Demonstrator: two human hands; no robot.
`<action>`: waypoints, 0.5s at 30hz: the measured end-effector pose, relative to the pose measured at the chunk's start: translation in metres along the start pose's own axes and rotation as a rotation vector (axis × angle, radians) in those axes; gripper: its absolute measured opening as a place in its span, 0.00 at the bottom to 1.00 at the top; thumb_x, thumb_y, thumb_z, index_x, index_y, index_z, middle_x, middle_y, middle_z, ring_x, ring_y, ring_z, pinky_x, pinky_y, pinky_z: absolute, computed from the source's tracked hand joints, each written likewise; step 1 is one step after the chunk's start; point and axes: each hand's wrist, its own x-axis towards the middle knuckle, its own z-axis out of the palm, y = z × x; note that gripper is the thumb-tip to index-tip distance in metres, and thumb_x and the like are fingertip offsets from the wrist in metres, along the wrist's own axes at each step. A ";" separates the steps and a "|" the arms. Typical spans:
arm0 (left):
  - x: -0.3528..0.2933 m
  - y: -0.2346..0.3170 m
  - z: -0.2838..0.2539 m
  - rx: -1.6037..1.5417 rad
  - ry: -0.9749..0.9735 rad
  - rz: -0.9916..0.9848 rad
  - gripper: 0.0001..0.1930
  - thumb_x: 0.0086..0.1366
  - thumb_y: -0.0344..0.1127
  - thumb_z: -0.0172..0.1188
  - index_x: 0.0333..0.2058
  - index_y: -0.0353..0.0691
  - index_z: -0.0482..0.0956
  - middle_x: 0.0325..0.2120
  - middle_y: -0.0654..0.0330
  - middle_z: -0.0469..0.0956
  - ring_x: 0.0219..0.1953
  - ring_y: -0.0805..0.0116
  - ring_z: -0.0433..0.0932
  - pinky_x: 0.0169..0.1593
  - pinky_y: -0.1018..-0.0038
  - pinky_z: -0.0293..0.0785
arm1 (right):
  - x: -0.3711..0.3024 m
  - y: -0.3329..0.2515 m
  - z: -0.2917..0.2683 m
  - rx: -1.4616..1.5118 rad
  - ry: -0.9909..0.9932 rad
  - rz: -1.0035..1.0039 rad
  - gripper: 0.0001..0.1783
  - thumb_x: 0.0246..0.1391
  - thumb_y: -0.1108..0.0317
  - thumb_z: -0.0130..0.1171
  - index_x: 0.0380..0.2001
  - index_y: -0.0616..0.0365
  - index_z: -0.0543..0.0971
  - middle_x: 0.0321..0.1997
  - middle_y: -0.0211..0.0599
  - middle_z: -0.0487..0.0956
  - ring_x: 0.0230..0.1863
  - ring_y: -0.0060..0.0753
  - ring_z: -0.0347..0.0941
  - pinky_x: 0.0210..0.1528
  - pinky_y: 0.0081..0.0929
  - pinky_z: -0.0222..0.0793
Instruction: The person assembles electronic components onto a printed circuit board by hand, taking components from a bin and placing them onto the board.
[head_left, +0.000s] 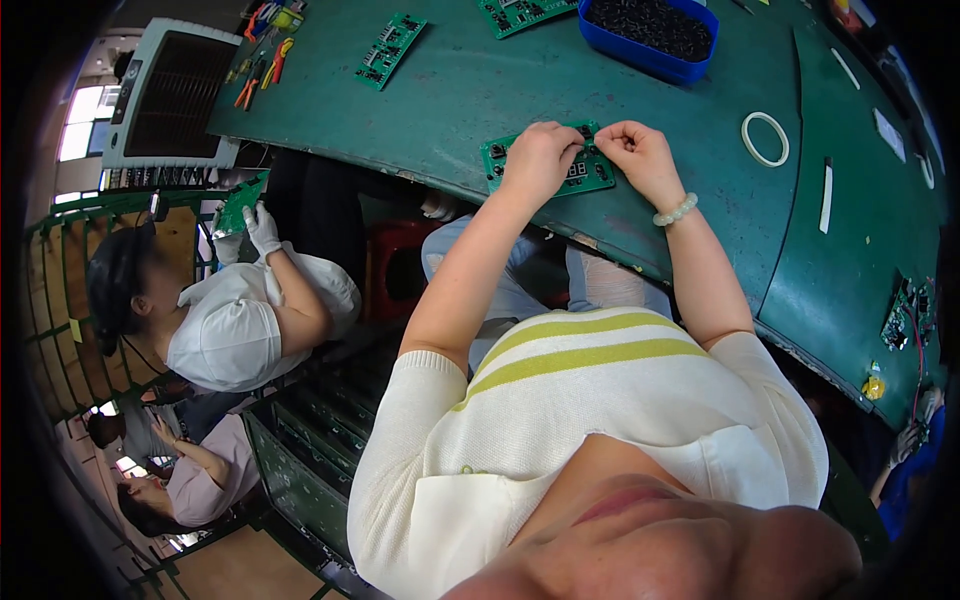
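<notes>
A green circuit board (603, 178) lies on the bench near its front edge, with a small digit display and several dark components on it. My left hand (541, 158) rests over the middle of this board, its fingers curled and drawn together at the upper part. At the board's right end, my right hand (643, 160) has thumb and forefinger pinched together. Whatever sits between the fingers of either hand is hidden or too small to make out. The two sets of fingertips are close to each other.
A blue bin (648, 62) of small black parts stands beyond my hands. More circuit boards (391, 50) lie farther left. Right of my hands is a pale ring (765, 138). Pliers and other hand tools (262, 75) lie far left; a co-worker (240, 310) there holds a green board.
</notes>
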 end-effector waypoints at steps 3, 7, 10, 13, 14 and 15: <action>-0.001 -0.002 0.005 0.036 0.010 0.013 0.04 0.49 0.29 0.60 0.26 0.39 0.78 0.23 0.56 0.75 0.31 0.56 0.74 0.34 0.65 0.70 | -0.005 -0.014 0.002 -0.405 -0.028 0.003 0.07 0.43 0.70 0.61 0.28 0.61 0.78 0.18 0.30 0.71 0.19 0.19 0.64 0.23 0.23 0.60; -0.004 -0.010 0.008 0.050 0.091 0.055 0.04 0.47 0.30 0.59 0.25 0.41 0.79 0.23 0.58 0.75 0.31 0.58 0.74 0.34 0.66 0.71 | -0.002 -0.017 0.010 -0.529 -0.077 -0.200 0.08 0.42 0.70 0.60 0.28 0.59 0.78 0.18 0.36 0.68 0.21 0.30 0.66 0.24 0.27 0.61; -0.009 -0.015 0.014 0.114 0.145 0.094 0.05 0.47 0.33 0.55 0.23 0.45 0.79 0.22 0.59 0.73 0.30 0.59 0.73 0.33 0.66 0.71 | -0.006 -0.018 0.016 -0.555 -0.134 -0.301 0.07 0.44 0.70 0.59 0.29 0.59 0.78 0.22 0.38 0.70 0.24 0.36 0.68 0.27 0.28 0.63; -0.009 -0.015 0.023 0.057 0.135 0.097 0.05 0.46 0.32 0.55 0.24 0.44 0.79 0.23 0.58 0.73 0.31 0.57 0.73 0.34 0.65 0.72 | -0.009 -0.018 0.014 -0.594 -0.134 -0.354 0.05 0.46 0.73 0.57 0.29 0.61 0.77 0.23 0.40 0.70 0.24 0.36 0.69 0.27 0.27 0.64; -0.009 -0.015 0.020 0.055 0.122 0.098 0.05 0.45 0.33 0.55 0.23 0.45 0.78 0.23 0.58 0.73 0.30 0.57 0.73 0.33 0.65 0.72 | -0.011 -0.021 0.016 -0.629 -0.126 -0.391 0.05 0.47 0.74 0.56 0.29 0.61 0.77 0.23 0.41 0.70 0.24 0.36 0.68 0.27 0.27 0.64; -0.009 -0.015 0.024 0.092 0.086 0.054 0.05 0.45 0.34 0.55 0.22 0.45 0.78 0.22 0.58 0.73 0.30 0.57 0.73 0.33 0.65 0.72 | -0.011 -0.018 0.015 -0.653 -0.140 -0.406 0.04 0.47 0.74 0.56 0.29 0.62 0.76 0.23 0.41 0.69 0.23 0.36 0.68 0.26 0.28 0.63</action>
